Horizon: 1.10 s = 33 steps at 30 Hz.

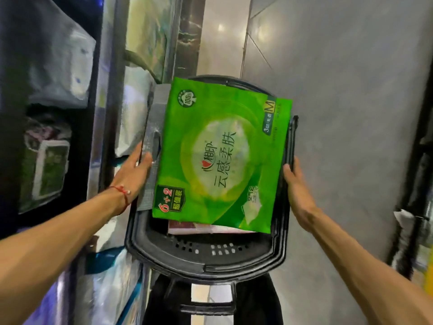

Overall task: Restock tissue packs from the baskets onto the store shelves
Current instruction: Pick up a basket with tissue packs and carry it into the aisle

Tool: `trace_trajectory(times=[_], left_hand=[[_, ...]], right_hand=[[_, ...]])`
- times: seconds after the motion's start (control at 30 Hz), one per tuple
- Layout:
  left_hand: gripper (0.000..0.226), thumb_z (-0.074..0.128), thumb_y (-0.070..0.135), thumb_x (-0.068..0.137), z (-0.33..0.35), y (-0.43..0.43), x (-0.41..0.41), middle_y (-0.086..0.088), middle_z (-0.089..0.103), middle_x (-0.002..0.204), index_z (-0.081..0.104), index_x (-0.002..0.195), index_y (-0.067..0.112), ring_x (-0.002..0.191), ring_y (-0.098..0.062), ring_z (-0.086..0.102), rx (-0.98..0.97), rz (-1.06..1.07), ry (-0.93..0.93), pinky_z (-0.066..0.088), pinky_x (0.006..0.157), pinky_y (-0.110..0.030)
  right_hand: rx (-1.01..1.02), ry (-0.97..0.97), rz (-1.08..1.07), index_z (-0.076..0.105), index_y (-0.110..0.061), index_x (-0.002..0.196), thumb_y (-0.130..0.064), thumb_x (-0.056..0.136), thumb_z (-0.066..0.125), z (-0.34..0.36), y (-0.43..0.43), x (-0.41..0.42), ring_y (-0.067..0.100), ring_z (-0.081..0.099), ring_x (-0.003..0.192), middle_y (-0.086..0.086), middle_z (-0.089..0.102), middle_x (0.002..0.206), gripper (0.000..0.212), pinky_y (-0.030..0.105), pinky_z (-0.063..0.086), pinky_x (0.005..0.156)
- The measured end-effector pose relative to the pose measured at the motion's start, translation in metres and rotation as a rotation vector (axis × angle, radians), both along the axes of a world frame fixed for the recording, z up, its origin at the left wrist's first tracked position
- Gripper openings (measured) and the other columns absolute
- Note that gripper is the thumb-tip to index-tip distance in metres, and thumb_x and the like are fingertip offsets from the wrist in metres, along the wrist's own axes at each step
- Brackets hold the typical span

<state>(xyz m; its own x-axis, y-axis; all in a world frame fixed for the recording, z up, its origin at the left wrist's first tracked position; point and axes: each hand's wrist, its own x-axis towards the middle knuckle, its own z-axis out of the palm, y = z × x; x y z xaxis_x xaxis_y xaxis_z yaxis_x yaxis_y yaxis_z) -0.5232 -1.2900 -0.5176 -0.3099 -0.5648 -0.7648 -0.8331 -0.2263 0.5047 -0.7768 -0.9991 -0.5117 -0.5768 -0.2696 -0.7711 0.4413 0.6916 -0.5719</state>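
Green tissue pack sits over the black basket, held between both hands. Left hand presses its left edge, fingers spread; right hand clamps its right edge beside the basket rim. Pack is glossy green, marked "6+2" and "M", with Chinese lettering. Shelves stand left, blurred.

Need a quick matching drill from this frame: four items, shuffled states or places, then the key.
Items:
1. green tissue pack
2. black basket
3. left hand
4. red string bracelet

Matches:
A. on the left wrist
B. lies across the basket top
C. at the pack's silver side
D. sits under the pack, rim showing

Pairs: 1-B, 2-D, 3-C, 4-A
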Motion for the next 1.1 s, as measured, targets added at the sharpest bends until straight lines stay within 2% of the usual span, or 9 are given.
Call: trace_trajectory(times=[0.17, 0.23, 0.4, 0.5, 0.57, 0.63, 0.77, 1.0, 1.1], left_hand=[[0.077, 0.043, 0.074, 0.094, -0.004, -0.001, 0.007, 0.01, 0.026, 0.167, 0.017, 0.16, 0.046, 0.154, -0.018, 0.023, 0.052, 0.037, -0.056, 0.016, 0.127, -0.045], [0.087, 0.043, 0.082, 0.086, -0.003, 0.002, 0.003, 0.009, 0.025, 0.167, 0.014, 0.16, 0.047, 0.154, -0.021, 0.023, 0.059, 0.072, -0.08, 0.016, 0.126, -0.046], [0.089, 0.045, 0.078, 0.091, -0.002, 0.002, -0.01, 0.007, 0.023, 0.169, 0.007, 0.162, 0.042, 0.154, -0.024, 0.025, 0.027, 0.081, -0.062, 0.017, 0.123, -0.044], [0.088, 0.042, 0.076, 0.091, 0.005, 0.003, -0.013, 0.005, 0.018, 0.17, 0.001, 0.162, 0.044, 0.155, -0.027, 0.022, 0.017, 0.033, -0.091, 0.016, 0.124, -0.048], [0.086, 0.042, 0.074, 0.094, 0.013, 0.007, -0.012, 0.002, 0.017, 0.171, 0.0, 0.162, 0.043, 0.157, -0.027, 0.017, -0.01, -0.026, -0.111, 0.014, 0.125, -0.049], [0.082, 0.044, 0.067, 0.098, 0.024, 0.015, -0.01, -0.005, 0.018, 0.17, 0.004, 0.163, 0.038, 0.157, -0.027, 0.016, -0.048, -0.068, -0.123, 0.013, 0.126, -0.046], [0.082, 0.055, 0.049, 0.101, 0.054, 0.041, -0.003, -0.014, 0.023, 0.168, 0.012, 0.165, 0.022, 0.154, -0.028, 0.023, -0.114, -0.161, -0.156, 0.019, 0.123, -0.038], [0.068, 0.057, 0.042, 0.1, 0.135, 0.114, -0.002, -0.019, 0.046, 0.149, 0.031, 0.159, 0.02, 0.135, -0.04, 0.046, -0.26, -0.359, -0.219, 0.042, 0.11, -0.047], [0.067, 0.058, 0.039, 0.099, 0.18, 0.155, -0.002, -0.017, 0.046, 0.148, 0.033, 0.158, 0.019, 0.132, -0.039, 0.048, -0.324, -0.346, -0.208, 0.045, 0.106, -0.052]], right_hand=[[-0.048, -0.009, 0.015, 0.007, -0.023, 0.169, -0.043, 0.113, 0.04, -0.005, -0.004, 0.009, -0.003, 0.012, 0.155, -0.019, 0.008, 0.172, 0.069, 0.016, 0.012, 0.121], [-0.079, 0.01, 0.013, 0.007, -0.024, 0.17, -0.055, 0.106, 0.051, -0.004, -0.01, 0.01, -0.001, 0.017, 0.157, -0.016, 0.011, 0.175, 0.084, 0.022, 0.016, 0.127], [-0.074, 0.014, 0.098, -0.004, -0.034, 0.17, -0.071, 0.087, 0.061, -0.013, -0.014, 0.005, 0.001, 0.021, 0.157, -0.021, 0.012, 0.173, 0.112, 0.032, 0.02, 0.129], [-0.028, 0.069, 0.165, -0.008, -0.029, 0.17, -0.084, 0.083, 0.062, -0.013, -0.018, 0.005, 0.003, 0.021, 0.156, -0.016, 0.016, 0.172, 0.124, 0.033, 0.02, 0.129], [0.061, 0.146, 0.224, -0.004, -0.026, 0.17, -0.088, 0.084, 0.053, -0.009, -0.022, 0.008, 0.016, 0.032, 0.155, -0.004, 0.029, 0.171, 0.121, 0.04, 0.025, 0.128], [0.196, 0.257, 0.295, 0.013, -0.026, 0.169, -0.094, 0.085, 0.045, -0.003, -0.022, 0.012, 0.033, 0.045, 0.146, 0.011, 0.048, 0.159, 0.113, 0.051, 0.038, 0.122], [0.381, 0.402, 0.483, 0.049, -0.017, 0.155, -0.068, 0.099, 0.051, 0.035, -0.018, 0.028, 0.038, 0.04, 0.14, 0.019, 0.047, 0.15, 0.076, 0.046, 0.039, 0.112], [0.368, 0.551, 0.874, 0.057, -0.017, 0.143, -0.069, 0.095, 0.047, 0.131, 0.01, 0.047, 0.04, 0.047, 0.128, 0.017, 0.052, 0.141, 0.072, 0.049, 0.048, 0.1], [0.309, 0.62, 0.966, 0.058, -0.018, 0.141, -0.069, 0.09, 0.042, 0.174, 0.026, 0.048, 0.037, 0.048, 0.127, 0.015, 0.055, 0.138, 0.074, 0.049, 0.05, 0.097]])
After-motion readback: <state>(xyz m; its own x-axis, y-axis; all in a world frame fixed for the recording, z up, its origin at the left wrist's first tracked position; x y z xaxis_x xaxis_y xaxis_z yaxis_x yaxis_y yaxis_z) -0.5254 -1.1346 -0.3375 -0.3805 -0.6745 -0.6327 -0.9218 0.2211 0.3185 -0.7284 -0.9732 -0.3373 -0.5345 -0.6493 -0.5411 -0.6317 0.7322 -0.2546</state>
